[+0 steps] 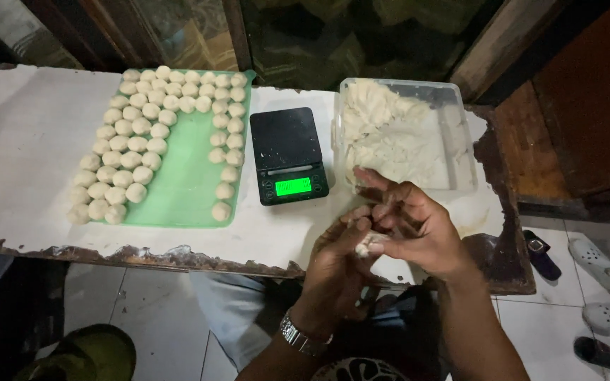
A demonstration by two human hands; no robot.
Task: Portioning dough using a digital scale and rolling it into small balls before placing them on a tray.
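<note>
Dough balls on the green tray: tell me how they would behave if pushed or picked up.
The dough balls look round, so a push would probably roll them across the green tray. They seem soft, likely denting under a pinch. Packed in touching rows, neighbours may stick together.

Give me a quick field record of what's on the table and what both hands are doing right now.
left hand: cupped under dough piece
right hand: pressed over it, fingers spread
scale: black, pan bare, green display lit
tray: green, rows of dough balls
container: clear plastic, bulk dough inside
table: white, edge chipped
</note>
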